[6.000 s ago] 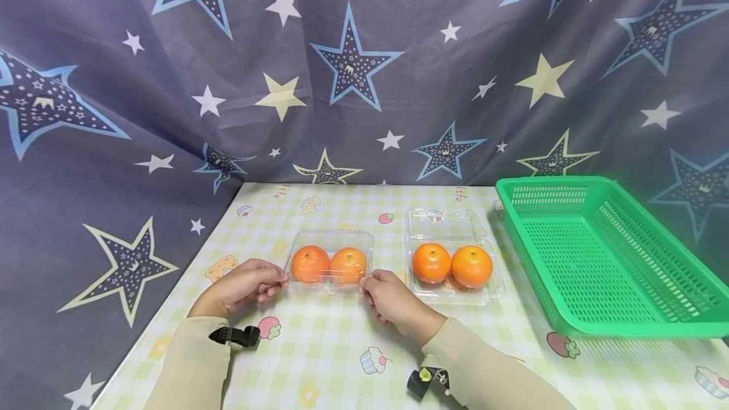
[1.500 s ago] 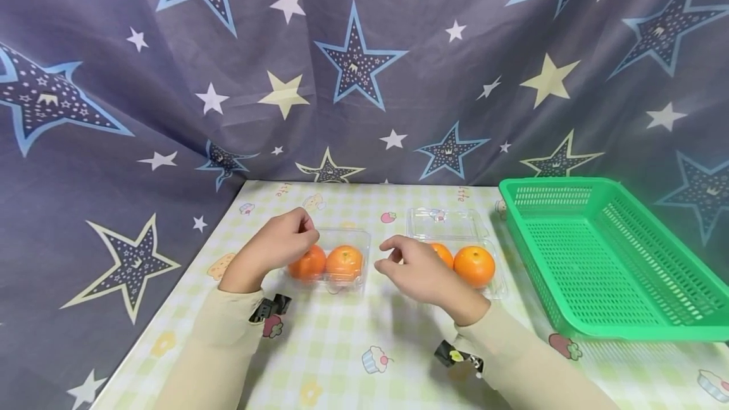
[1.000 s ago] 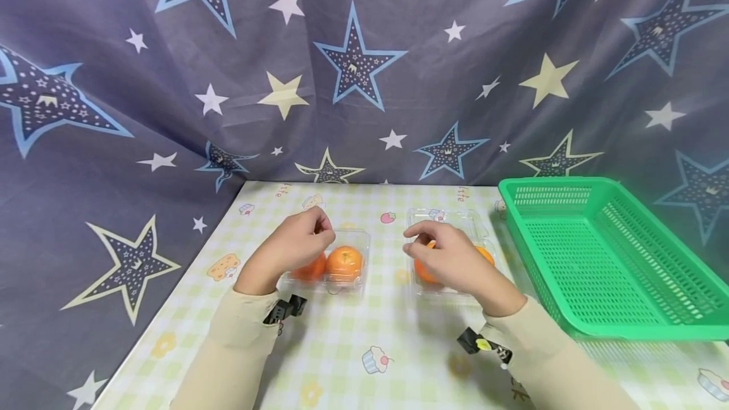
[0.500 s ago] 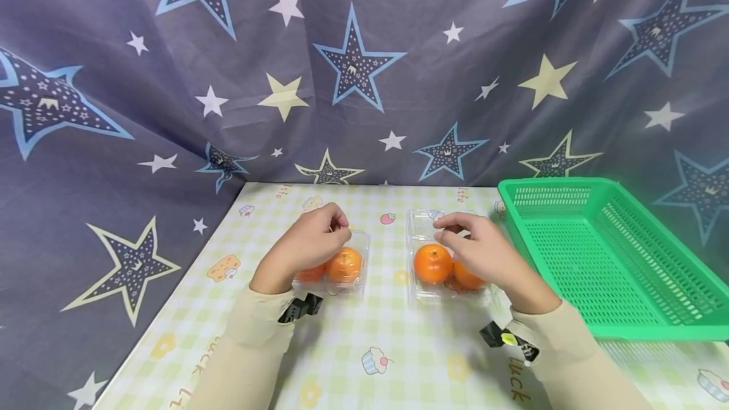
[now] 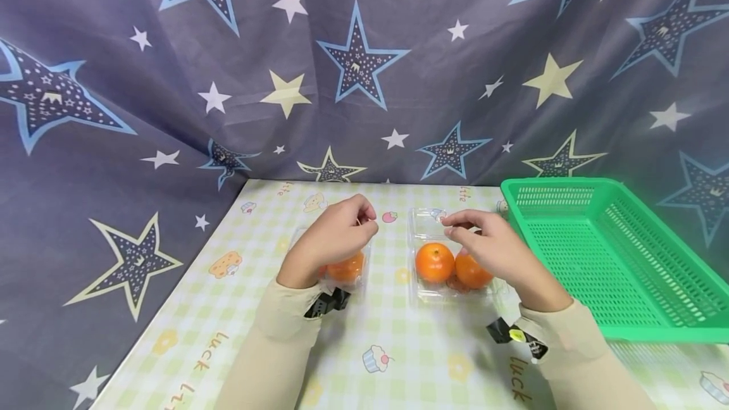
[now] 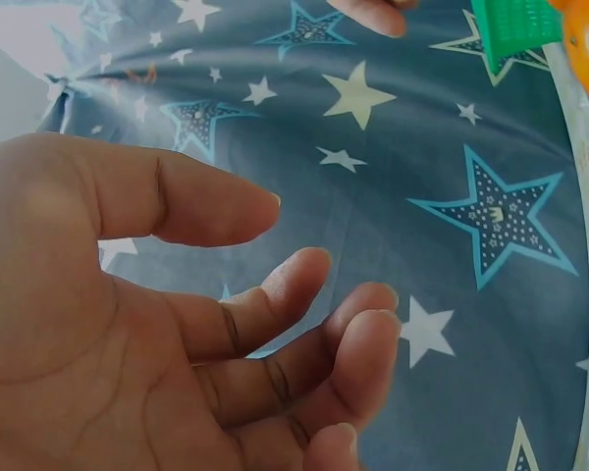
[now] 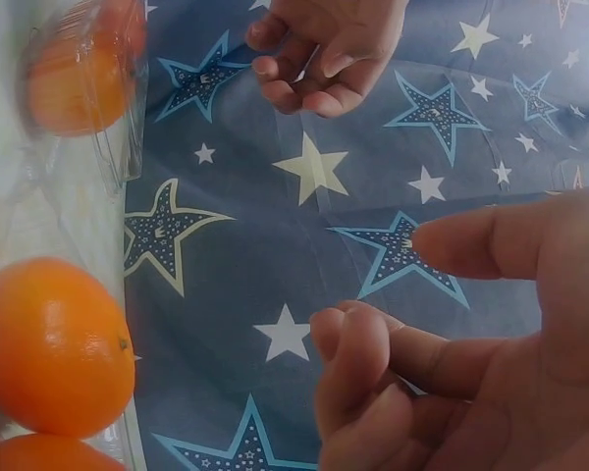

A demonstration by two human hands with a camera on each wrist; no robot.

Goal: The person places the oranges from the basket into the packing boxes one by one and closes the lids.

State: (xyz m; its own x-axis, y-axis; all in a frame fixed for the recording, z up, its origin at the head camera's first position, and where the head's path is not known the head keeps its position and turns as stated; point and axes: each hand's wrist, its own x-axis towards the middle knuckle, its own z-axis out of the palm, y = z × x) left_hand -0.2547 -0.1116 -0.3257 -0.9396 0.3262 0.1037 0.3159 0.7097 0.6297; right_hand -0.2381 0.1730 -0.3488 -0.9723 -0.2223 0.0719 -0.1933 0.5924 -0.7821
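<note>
Two clear plastic clamshell boxes sit on the checked tablecloth. The left box (image 5: 355, 269) has its lid down, and one orange (image 5: 346, 266) shows inside under my wrist. My left hand (image 5: 364, 223) hovers over its far right corner with loosely curled fingers, holding nothing; the left wrist view shows the left hand (image 6: 304, 235) with an empty palm. The right box (image 5: 450, 290) lies with its lid (image 5: 426, 225) folded back and holds two oranges (image 5: 435, 262). My right hand (image 5: 455, 226) floats above that lid's hinge, its relaxed fingers empty. In the right wrist view the right hand (image 7: 373, 285) grips nothing beside an orange (image 7: 54, 343).
A green mesh basket (image 5: 604, 252) stands on the table's right side, close to the right box. A star-patterned blue curtain (image 5: 353, 68) hangs behind and to the left. The table (image 5: 398, 359) carries cartoon prints along its near part.
Both hands let go of the left box's front corners and rose. The left hand drifted right over that box; the right hand crossed to above the right box's far edge.
</note>
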